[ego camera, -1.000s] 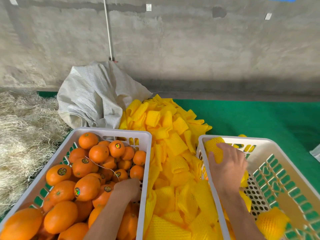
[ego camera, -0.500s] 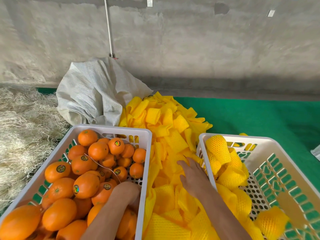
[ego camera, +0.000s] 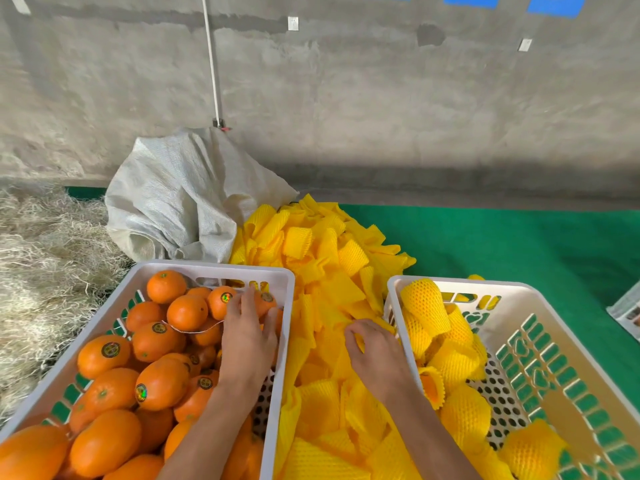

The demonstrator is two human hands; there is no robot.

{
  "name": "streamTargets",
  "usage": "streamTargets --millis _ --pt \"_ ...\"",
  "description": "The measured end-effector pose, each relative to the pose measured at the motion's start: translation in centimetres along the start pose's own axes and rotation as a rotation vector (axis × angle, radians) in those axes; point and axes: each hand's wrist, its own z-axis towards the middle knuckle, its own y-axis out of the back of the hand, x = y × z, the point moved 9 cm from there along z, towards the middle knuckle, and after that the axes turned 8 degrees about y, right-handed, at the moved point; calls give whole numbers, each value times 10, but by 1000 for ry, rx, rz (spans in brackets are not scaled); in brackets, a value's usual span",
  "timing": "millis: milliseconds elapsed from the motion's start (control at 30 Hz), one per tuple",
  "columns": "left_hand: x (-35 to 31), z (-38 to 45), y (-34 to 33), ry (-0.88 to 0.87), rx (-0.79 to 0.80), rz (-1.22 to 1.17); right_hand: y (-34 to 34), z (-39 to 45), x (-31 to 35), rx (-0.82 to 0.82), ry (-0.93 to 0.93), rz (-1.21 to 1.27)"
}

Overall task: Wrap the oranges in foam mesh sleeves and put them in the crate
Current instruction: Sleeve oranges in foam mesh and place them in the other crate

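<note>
The left white crate [ego camera: 207, 268] is full of bare oranges [ego camera: 161, 384] with stickers. My left hand [ego camera: 247, 330] reaches into its far right corner and lies over the oranges, fingers spread, one stickered orange [ego camera: 267, 298] between fingers and thumb. A heap of yellow foam mesh sleeves [ego camera: 329, 261] fills the gap between the crates. My right hand [ego camera: 375, 355] is on this heap, its fingertips curled down and pinching a sleeve [ego camera: 332, 355]. The right white crate [ego camera: 450, 289] holds several wrapped oranges [ego camera: 424, 304] along its left side.
A crumpled white woven sack [ego camera: 180, 202] lies behind the left crate. Straw [ego camera: 41, 271] covers the ground at the left. A green mat [ego camera: 519, 244] runs under the crates to the right, where a printed box corner [ego camera: 628, 313] shows. A concrete wall stands behind.
My right hand left the right crate, crossed to the sleeve heap and now pinches a sleeve. My left hand moved forward to the far oranges and spread its fingers.
</note>
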Motion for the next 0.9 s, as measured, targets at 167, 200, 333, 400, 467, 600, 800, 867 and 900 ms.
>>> streamTargets --millis 167,200,333,400,467,600,800,867,900 --pt "-48 -18 2 -126 -3 -381 32 -8 4 -311 -32 185" --pt "-52 -24 -8 -107 49 -452 32 -8 0 -317 -60 226" --pt "-51 -43 -43 31 264 -613 15 -7 -9 -187 -162 371" --pt "-50 -46 -45 50 309 -725 18 -7 -13 -253 -184 343" --pt "-54 -46 -41 -8 317 -766 35 -10 -16 -427 -206 292" --pt "-68 -58 -53 -42 521 -760 47 -16 -9 -498 -123 214" --pt "-56 -51 -62 173 623 -896 33 -11 1 -428 -52 389" --pt "-47 -49 -67 288 615 -952 24 -7 2 -372 -39 490" --pt "-45 -49 -69 322 609 -972 20 -6 0 -350 -49 567"
